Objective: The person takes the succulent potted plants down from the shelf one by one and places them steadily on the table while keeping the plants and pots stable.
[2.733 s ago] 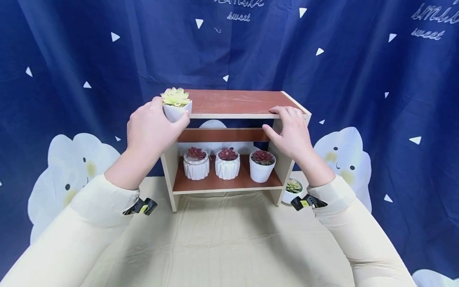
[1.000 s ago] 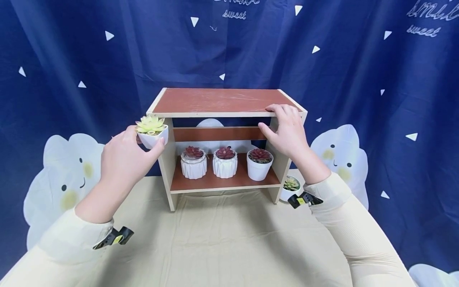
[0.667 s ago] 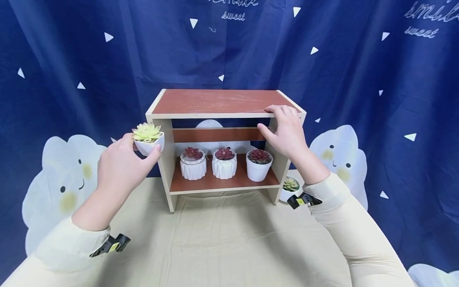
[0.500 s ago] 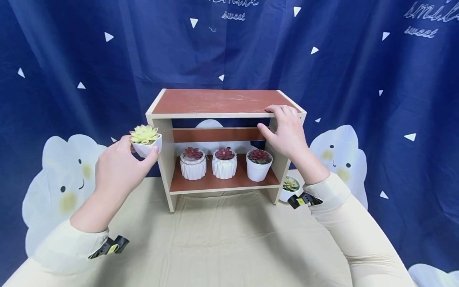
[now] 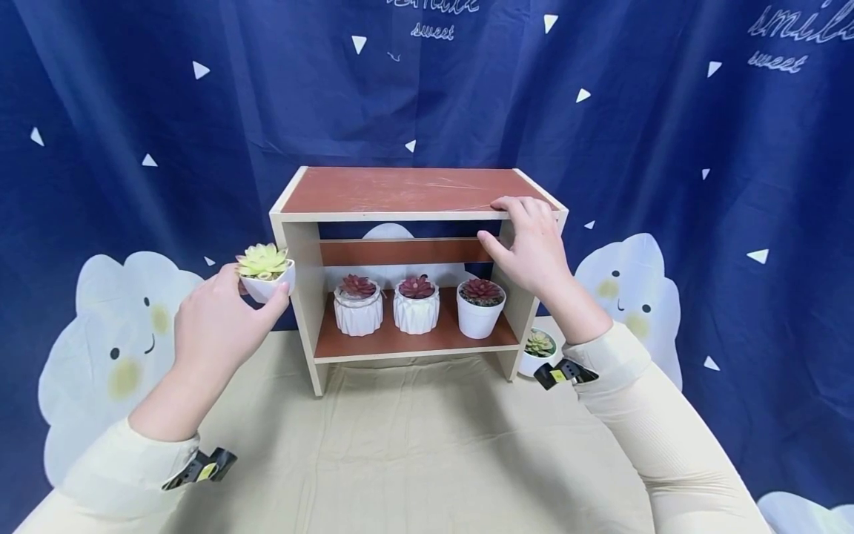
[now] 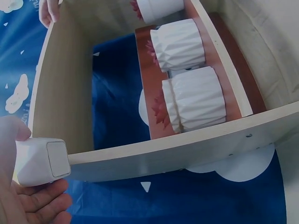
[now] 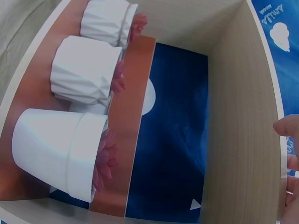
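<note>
My left hand [image 5: 220, 319] grips a small white pot with a pale green succulent [image 5: 264, 271] between thumb and fingers, held in the air just left of the shelf unit [image 5: 414, 189]. In the left wrist view the square base of this white pot [image 6: 43, 161] faces the camera, beside the unit's side panel. My right hand [image 5: 532, 248] rests on the front right edge of the unit's top, fingers on top and thumb below the edge. In the right wrist view only the fingertips of the right hand [image 7: 290, 158] show. The lower shelf bears three white pots with red succulents, including the rightmost smooth pot [image 5: 478, 315].
Two ribbed white pots, the left pot [image 5: 358, 313] and the middle pot [image 5: 416, 310], stand upright on the lower shelf. Another green succulent in a white pot [image 5: 537, 356] stands right of the unit, partly hidden. Beige cloth [image 5: 400, 452] covers the table before a blue curtain [image 5: 320, 89].
My left hand has carried the green succulent from above the unit's top left corner outward to the left and down. My right hand has stayed on the top's front edge.
</note>
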The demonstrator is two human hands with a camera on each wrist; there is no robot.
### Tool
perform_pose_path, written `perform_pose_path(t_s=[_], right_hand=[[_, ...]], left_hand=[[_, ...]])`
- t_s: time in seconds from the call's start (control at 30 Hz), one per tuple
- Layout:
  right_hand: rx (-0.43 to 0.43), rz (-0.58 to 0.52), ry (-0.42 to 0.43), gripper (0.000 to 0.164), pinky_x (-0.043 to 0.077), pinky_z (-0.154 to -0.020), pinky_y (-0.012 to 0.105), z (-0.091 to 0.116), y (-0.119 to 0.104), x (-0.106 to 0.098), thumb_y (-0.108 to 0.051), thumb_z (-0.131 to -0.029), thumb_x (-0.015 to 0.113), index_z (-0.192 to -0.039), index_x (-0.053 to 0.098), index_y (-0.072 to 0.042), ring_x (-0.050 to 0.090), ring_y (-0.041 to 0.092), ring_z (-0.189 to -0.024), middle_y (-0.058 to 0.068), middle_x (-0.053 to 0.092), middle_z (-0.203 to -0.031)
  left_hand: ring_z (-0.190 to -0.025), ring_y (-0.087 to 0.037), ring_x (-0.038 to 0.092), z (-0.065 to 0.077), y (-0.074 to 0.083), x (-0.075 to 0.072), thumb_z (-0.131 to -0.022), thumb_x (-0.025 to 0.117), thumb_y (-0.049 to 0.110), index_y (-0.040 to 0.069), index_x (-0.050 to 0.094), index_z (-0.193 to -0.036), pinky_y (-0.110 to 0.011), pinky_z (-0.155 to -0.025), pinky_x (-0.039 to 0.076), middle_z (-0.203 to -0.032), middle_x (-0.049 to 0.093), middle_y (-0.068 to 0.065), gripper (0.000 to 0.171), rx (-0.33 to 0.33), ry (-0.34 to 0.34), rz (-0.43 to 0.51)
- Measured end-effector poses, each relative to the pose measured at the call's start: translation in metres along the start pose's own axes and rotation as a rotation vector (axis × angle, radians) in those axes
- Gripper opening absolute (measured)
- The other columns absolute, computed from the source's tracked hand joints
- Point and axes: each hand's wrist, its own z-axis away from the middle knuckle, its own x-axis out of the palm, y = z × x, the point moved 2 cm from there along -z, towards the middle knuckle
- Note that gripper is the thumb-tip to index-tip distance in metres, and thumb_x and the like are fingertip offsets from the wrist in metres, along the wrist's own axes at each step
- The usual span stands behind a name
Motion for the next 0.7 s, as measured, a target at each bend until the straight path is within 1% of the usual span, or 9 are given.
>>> perform_pose_path(t_s=[0.13, 0.3, 0.6, 0.7], right_hand=[[0.004, -0.002, 0.000, 0.050, 0.030, -0.110, 0.050, 0.000, 0.000, 0.000, -0.038, -0.093, 0.067, -0.133, 0.058, -0.009, 0.042, 0.036, -0.128, 0.016, 0.057, -0.130], [0.002, -0.002, 0.003, 0.050, 0.030, -0.109, 0.050, 0.000, 0.001, 0.000, -0.038, -0.093, 0.067, -0.133, 0.058, -0.009, 0.043, 0.036, -0.127, 0.016, 0.058, -0.130], [0.005, -0.001, -0.003, 0.050, 0.030, -0.110, 0.051, 0.000, 0.002, -0.001, -0.039, -0.093, 0.067, -0.133, 0.058, -0.010, 0.042, 0.036, -0.128, 0.015, 0.057, -0.131], [0.000, -0.002, -0.006, 0.050, 0.030, -0.110, 0.051, -0.001, 0.003, -0.001, -0.039, -0.093, 0.067, -0.133, 0.058, -0.010, 0.042, 0.035, -0.129, 0.015, 0.057, -0.131]], left_hand=[[-0.075, -0.045, 0.059, 0.002, -0.004, 0.003, -0.088, 0.064, 0.049, -0.008, 0.059, -0.114, -0.051, -0.054, 0.040, -0.085, 0.065, -0.024, 0.063, -0.014, -0.016, 0.005], [-0.078, -0.047, 0.059, 0.006, -0.009, 0.006, -0.088, 0.063, 0.047, -0.009, 0.059, -0.116, -0.052, -0.056, 0.040, -0.088, 0.065, -0.026, 0.062, -0.028, -0.020, 0.012], [-0.078, -0.045, 0.059, 0.012, -0.021, 0.013, -0.089, 0.062, 0.047, -0.007, 0.060, -0.110, -0.050, -0.056, 0.039, -0.091, 0.065, -0.026, 0.058, -0.054, -0.030, 0.013], [-0.078, -0.045, 0.059, 0.014, -0.025, 0.016, -0.089, 0.061, 0.048, -0.006, 0.060, -0.111, -0.049, -0.056, 0.039, -0.092, 0.066, -0.025, 0.058, -0.068, -0.038, 0.008]])
